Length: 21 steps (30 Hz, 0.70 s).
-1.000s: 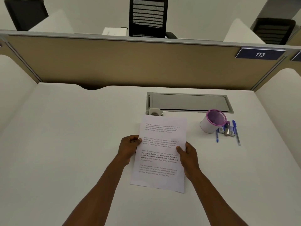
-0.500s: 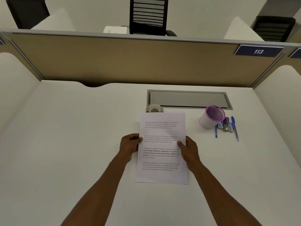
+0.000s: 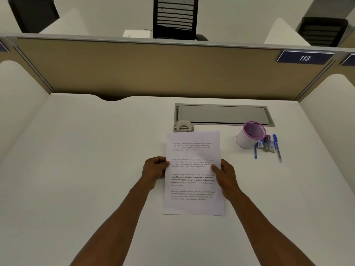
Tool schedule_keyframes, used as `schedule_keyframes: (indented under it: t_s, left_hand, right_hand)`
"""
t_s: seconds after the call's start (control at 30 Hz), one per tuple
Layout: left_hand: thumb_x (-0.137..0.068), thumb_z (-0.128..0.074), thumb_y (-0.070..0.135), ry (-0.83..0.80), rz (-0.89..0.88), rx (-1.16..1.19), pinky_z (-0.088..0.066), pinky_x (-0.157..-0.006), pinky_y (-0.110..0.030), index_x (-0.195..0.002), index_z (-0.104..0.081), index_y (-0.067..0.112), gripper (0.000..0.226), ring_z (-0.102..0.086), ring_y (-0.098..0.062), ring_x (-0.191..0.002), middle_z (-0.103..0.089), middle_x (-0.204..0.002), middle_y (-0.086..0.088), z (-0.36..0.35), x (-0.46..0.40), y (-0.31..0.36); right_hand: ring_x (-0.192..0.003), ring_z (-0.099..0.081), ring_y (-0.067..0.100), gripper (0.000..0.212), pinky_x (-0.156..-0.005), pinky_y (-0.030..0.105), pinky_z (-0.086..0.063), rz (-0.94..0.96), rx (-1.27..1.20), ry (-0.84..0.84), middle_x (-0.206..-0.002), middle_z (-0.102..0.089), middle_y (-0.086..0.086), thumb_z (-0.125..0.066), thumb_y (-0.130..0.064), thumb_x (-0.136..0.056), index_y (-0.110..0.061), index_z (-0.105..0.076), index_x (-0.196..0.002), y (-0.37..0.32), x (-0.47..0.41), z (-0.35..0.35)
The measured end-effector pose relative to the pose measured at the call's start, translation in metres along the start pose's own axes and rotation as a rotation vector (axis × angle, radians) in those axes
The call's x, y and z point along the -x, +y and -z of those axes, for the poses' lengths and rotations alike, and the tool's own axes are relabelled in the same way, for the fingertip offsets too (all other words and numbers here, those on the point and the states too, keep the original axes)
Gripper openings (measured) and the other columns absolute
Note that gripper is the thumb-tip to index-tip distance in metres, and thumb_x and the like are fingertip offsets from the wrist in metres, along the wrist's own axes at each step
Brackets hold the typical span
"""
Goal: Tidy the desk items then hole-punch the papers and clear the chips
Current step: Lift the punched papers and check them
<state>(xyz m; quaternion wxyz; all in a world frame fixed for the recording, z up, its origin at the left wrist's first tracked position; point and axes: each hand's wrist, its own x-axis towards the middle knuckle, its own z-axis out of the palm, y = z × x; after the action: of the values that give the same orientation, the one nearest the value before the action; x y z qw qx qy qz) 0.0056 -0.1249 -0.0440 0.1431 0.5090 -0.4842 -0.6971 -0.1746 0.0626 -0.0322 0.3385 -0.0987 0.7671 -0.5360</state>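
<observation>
I see both hands on the printed papers [image 3: 193, 173], which sit out in front of me over the white counter [image 3: 86, 179]. My left hand [image 3: 154, 172] grips the left edge about midway up, thumb lying on the printed face and fingers curled under. My right hand [image 3: 225, 175] grips the right edge at much the same height, thumb on top as well. The sheet is held lengthwise, its text upright to me, four short paragraphs readable as blocks though too small to read through.

The far edge of the papers is just at the hole punch [image 3: 183, 126], a small pale grey one standing on the counter; I cannot tell whether the paper is in its slot or only beside it. Right behind the punch lies the grey cable hatch [image 3: 222, 114] set into the counter.

Off to my right, well apart from the papers, a white pen cup [image 3: 249, 135] with a pink rim leans tilted. Touching its right side is a stapler-like clip [image 3: 267, 144], with one blue pen [image 3: 255, 151] on its left and another blue pen [image 3: 277, 147] on its right, both lying flat. A tan partition [image 3: 144, 70] closes the far side, bearing a blue plate [image 3: 304, 58] reading 113.
</observation>
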Motion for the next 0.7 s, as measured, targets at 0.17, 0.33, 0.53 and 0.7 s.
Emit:
schedule_keyframes:
  t_s: [0.17,0.33,0.53,0.7]
  left_hand:
    - [-0.095,-0.061,0.009,-0.044,-0.013,-0.041,-0.061,-0.069,-0.035,-0.106,-0.071,0.011,0.015,-0.075,-0.025,-0.083,-0.077,-0.095,-0.008,0.003,0.006,-0.006]
    - [-0.096,-0.059,0.009,-0.031,-0.049,-0.061,-0.061,-0.073,-0.040,-0.106,-0.070,0.010,0.015,-0.075,-0.029,-0.086,-0.076,-0.096,-0.011,0.003,0.010,-0.007]
    - [-0.094,-0.064,0.015,-0.083,-0.116,-0.025,-0.061,-0.079,-0.041,-0.114,-0.067,0.010,0.021,-0.073,-0.030,-0.094,-0.075,-0.100,-0.011,-0.003,0.016,0.007]
    - [-0.091,-0.069,0.018,-0.114,-0.313,-0.058,-0.060,-0.080,-0.051,-0.106,-0.070,0.016,0.015,-0.072,-0.031,-0.095,-0.073,-0.100,-0.012,-0.027,0.028,0.032]
  right_hand:
    - [-0.095,-0.071,0.026,0.021,-0.087,0.052,-0.057,-0.013,-0.031,-0.004,-0.107,-0.073,0.002,-0.059,-0.014,-0.095,-0.020,-0.065,-0.114,0.001,0.006,-0.002]
    - [-0.094,-0.071,0.026,0.021,-0.085,0.052,-0.058,0.011,-0.068,-0.011,-0.108,-0.073,0.001,-0.059,-0.016,-0.095,-0.022,-0.065,-0.114,-0.001,0.011,0.000]
    - [-0.097,-0.071,0.027,0.024,-0.086,0.051,-0.057,0.066,-0.107,-0.009,-0.111,-0.072,0.002,-0.059,-0.014,-0.095,-0.019,-0.064,-0.118,-0.013,0.016,0.008]
    - [-0.090,-0.073,0.022,0.021,-0.073,0.036,-0.061,0.147,-0.180,0.007,-0.106,-0.074,0.001,-0.058,-0.010,-0.096,-0.023,-0.066,-0.109,-0.048,0.024,0.032]
